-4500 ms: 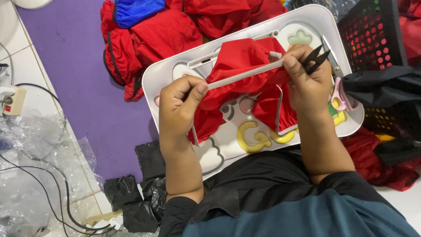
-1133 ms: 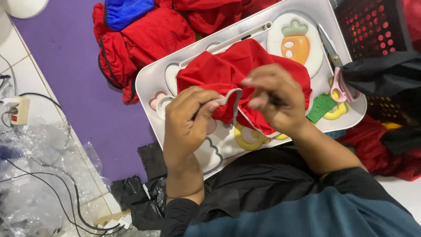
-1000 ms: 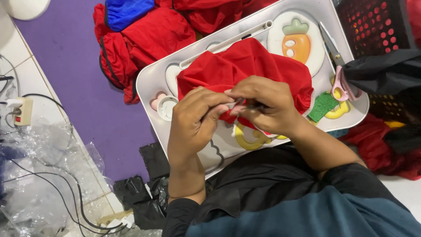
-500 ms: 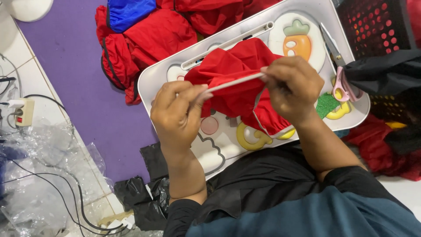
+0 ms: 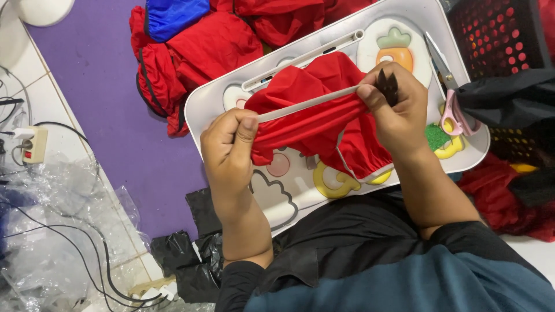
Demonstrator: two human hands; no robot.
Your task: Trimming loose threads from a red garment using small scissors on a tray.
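A red fabric piece with a gathered edge hangs between both hands over a white lap tray printed with cartoon shapes. A white elastic band is stretched taut across it. My left hand pinches the band's left end together with red cloth. My right hand grips the right end and also holds a small black snipping tool, its tips pointing up.
Pink-handled scissors lie on the tray's right side. A black perforated basket stands at the right with dark cloth over it. Red and blue garments pile on a purple mat. Clear plastic bags, cables and a power strip lie at left.
The hands were together at the cloth's middle a second ago. They have since pulled apart, stretching the white elastic taut between them, and the black tool now shows in the right hand.
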